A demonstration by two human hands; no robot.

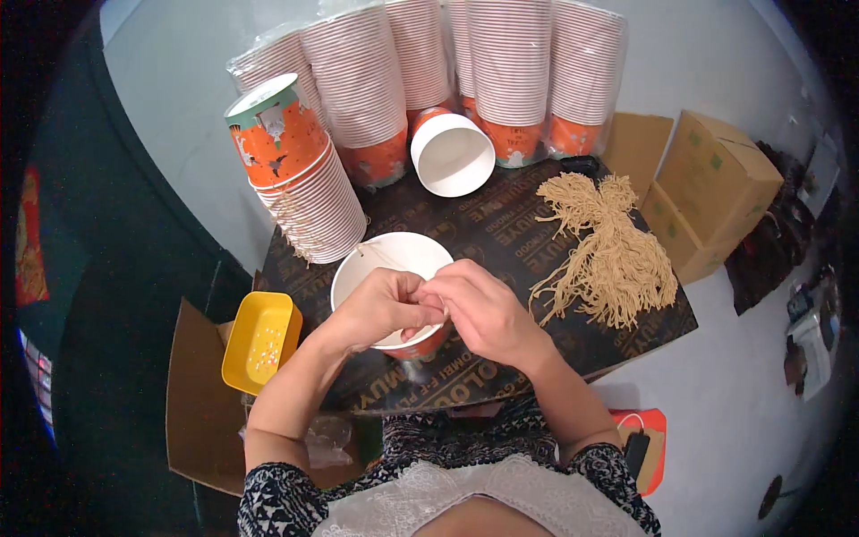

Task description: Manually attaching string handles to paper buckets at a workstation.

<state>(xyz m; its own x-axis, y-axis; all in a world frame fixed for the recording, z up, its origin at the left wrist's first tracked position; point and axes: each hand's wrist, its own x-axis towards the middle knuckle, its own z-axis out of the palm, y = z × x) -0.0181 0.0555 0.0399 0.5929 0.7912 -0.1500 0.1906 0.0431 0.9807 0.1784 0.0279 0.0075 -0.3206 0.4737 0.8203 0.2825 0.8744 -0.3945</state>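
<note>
Left hand point(380, 309) and right hand point(488, 315) are pinching a small pale piece point(446, 311) over the seemingly part-corded cup point(407, 253); left beyond the fingers point(447, 288), a stack point(327, 210) is carrying cords point(293, 225), while wrapped cups point(353, 76) ahead and a rightward cord bundle point(622, 264) are apparently waiting

I watch through one fisheye camera, the left of a head-worn pair, set above a person point(447, 474) and looking steeply down and forward, upright and unmirrored. The chest fills the lower edge, close to the lens; the left hand point(380, 309) and right hand point(488, 313) come near the centre, over a table point(506, 237). Beyond it, the wall point(179, 116) rises at the top; straight edges bow toward dark, rounded corners.
</note>
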